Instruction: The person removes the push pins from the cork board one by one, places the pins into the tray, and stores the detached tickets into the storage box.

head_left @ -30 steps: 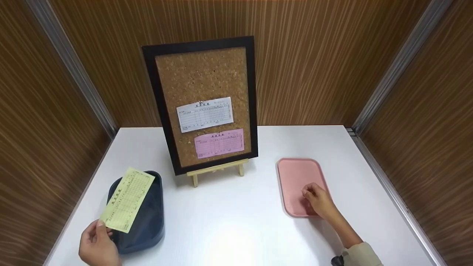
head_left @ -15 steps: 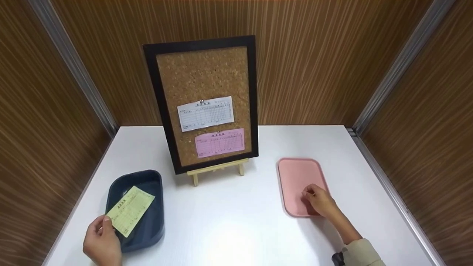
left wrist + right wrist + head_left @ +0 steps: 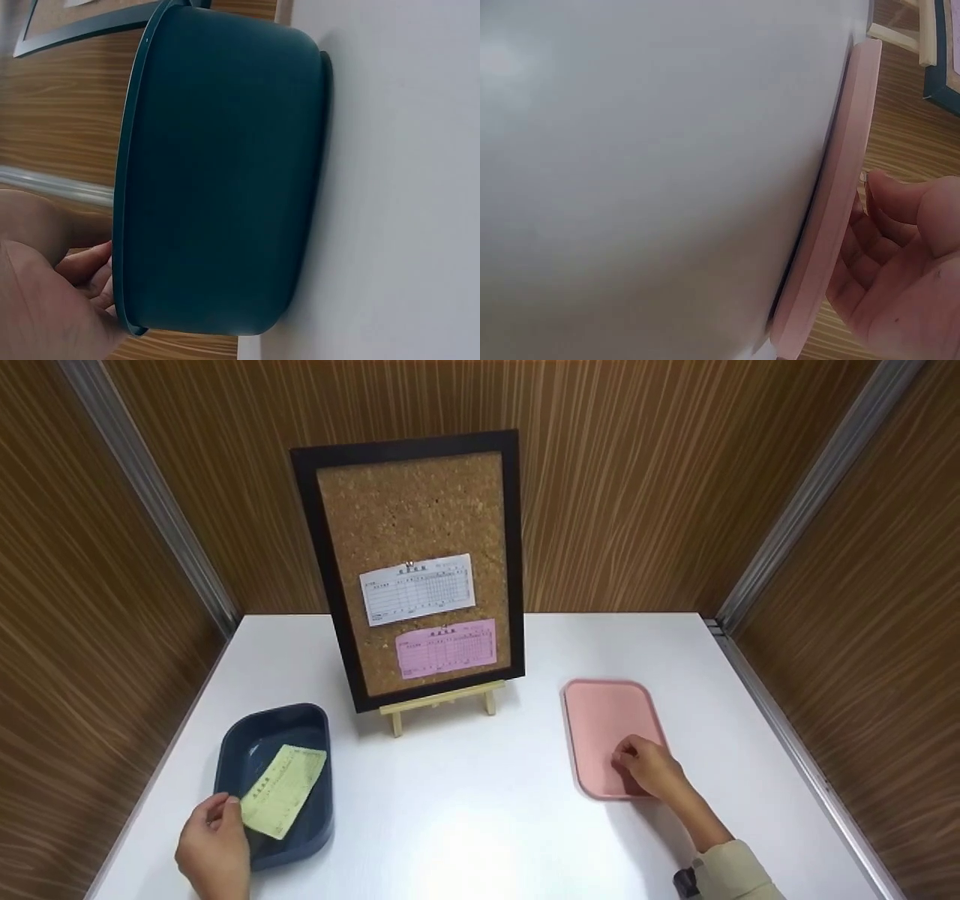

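At the left, my left hand (image 3: 214,844) pinches the lower left corner of a yellow printed slip (image 3: 285,791). The slip slants over the inside of a deep dark blue tray (image 3: 328,810). In the left wrist view the tray's outer wall (image 3: 217,172) hides the slip and the fingertips of the left hand (image 3: 56,292). My right hand (image 3: 651,769) is over the near part of a flat pink tray (image 3: 600,712). Between its thumb and forefinger is a tiny clear, pin-like piece (image 3: 864,178), seen in the right wrist view.
A black-framed cork board (image 3: 420,502) leans on a small wooden easel (image 3: 442,699) at the back. A white slip (image 3: 418,590) and a pink slip (image 3: 447,649) are pinned to it. Wood-grain panels (image 3: 615,487) enclose the white table (image 3: 450,780) on three sides.
My left hand has lowered the yellow slip into the blue tray's opening, then shifted slightly right with it. My right hand has stayed almost still over the pink tray.
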Tool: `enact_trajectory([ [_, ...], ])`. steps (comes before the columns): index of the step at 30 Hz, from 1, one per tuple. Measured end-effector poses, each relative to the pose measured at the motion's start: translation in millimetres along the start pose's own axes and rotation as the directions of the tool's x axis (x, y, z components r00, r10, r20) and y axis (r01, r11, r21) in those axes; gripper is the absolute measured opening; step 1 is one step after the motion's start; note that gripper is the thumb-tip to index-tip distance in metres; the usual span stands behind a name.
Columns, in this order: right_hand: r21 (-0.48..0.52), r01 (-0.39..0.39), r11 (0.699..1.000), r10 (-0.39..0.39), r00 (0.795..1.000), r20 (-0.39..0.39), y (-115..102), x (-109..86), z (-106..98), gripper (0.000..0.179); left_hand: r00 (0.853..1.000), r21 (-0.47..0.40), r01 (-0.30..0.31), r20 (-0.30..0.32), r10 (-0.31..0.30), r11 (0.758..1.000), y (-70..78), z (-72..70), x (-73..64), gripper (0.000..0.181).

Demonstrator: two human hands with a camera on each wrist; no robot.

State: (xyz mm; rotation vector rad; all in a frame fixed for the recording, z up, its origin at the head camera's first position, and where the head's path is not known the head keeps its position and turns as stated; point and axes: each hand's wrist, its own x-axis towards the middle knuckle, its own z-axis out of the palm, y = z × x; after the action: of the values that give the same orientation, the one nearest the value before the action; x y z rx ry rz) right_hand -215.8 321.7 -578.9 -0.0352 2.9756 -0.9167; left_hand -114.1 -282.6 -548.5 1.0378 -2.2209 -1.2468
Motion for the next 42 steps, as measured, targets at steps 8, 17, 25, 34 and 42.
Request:
enact_trajectory([
  [8, 0.002, -0.029, 1.000, 0.029, 0.999, 0.016, -1.1, -1.1, -3.1, 0.006, 0.999, -0.008, -0.035, 0.022, 0.035, 0.999, 7.5, 4.8, -4.1, 0.038],
  [17, 0.043, 0.015, 0.999, -0.014, 1.000, -0.014, -16.9, 2.8, -9.1, 0.016, 0.985, -0.063, -0.157, 0.057, 0.160, 0.986, 33.0, 18.3, -7.3, 0.039],
  [25, 0.166, 0.073, 0.984, -0.060, 0.995, -0.085, -44.9, 7.0, -9.9, 0.026, 0.940, -0.178, -0.298, 0.120, 0.321, 0.938, 67.6, 35.4, -12.6, 0.040],
  [34, 0.193, 0.120, 0.974, -0.094, 0.985, -0.142, -80.4, 19.4, -8.3, 0.030, 0.885, -0.252, -0.409, 0.125, 0.449, 0.877, 107.6, 58.0, -12.4, 0.031],
  [42, 0.215, 0.199, 0.956, -0.163, 0.971, -0.175, -110.8, 35.6, -4.5, 0.028, 0.864, -0.306, -0.450, 0.088, 0.495, 0.839, 139.7, 74.4, -6.1, 0.025],
])
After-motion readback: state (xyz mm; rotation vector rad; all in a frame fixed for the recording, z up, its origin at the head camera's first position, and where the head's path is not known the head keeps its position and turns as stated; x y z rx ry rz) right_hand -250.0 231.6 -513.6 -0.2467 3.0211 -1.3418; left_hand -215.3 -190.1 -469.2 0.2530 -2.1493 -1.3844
